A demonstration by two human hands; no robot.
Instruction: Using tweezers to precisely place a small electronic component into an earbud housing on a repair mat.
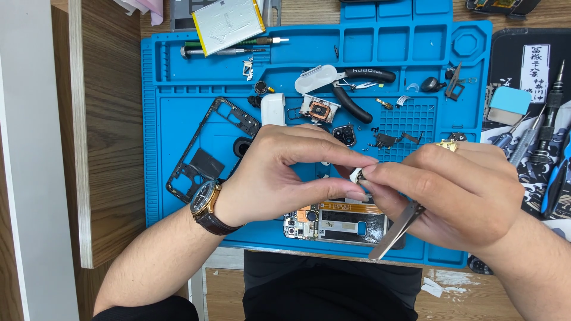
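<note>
My left hand [285, 175], with a watch on its wrist, pinches a small white part [356, 175] between thumb and forefinger above the blue work mat [178, 119]. My right hand [452, 190], wearing a gold ring, touches the same part with its fingertips and grips metal tweezers [395, 229] that point down toward the near mat edge. Under both hands lies an opened phone body [336, 223] showing an orange flex cable and circuit board.
A black phone frame [208, 148] lies on the mat's left. Behind the hands sit a white earbud case [272, 109], a camera module [344, 135], black pliers [357, 89] and small screws. A battery [228, 22] rests at the back. Screwdrivers [544, 137] lie at right.
</note>
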